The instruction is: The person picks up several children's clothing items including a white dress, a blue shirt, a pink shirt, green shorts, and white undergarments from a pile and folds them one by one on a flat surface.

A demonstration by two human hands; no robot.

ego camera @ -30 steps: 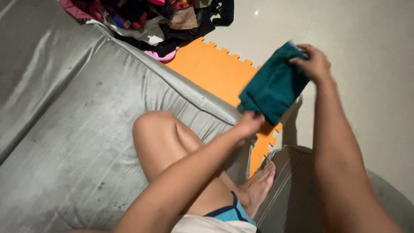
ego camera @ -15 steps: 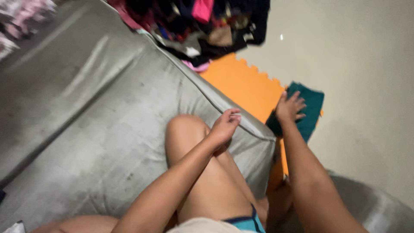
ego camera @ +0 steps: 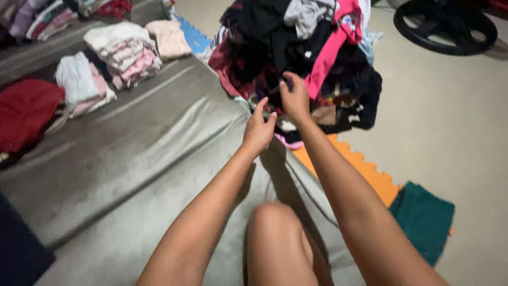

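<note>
My right hand reaches into a heap of mixed unfolded clothes at the far edge of the grey mattress; its fingers pinch a dark garment in the heap. Just left of it and slightly nearer, my left hand hovers with fingers apart, holding nothing. The folded teal cloth lies flat on the floor at the lower right, partly on the orange foam mat. My bare knee shows between my forearms.
Stacks of folded clothes in white and pink sit at the back left of the mattress, with a red garment at the left edge. A black weight plate lies on the floor at the top right. A blue mat piece shows behind.
The teal cloth was set down on the floor and released. Both hands then moved up and forward to the clothes heap, and the view tilted up toward it.
</note>
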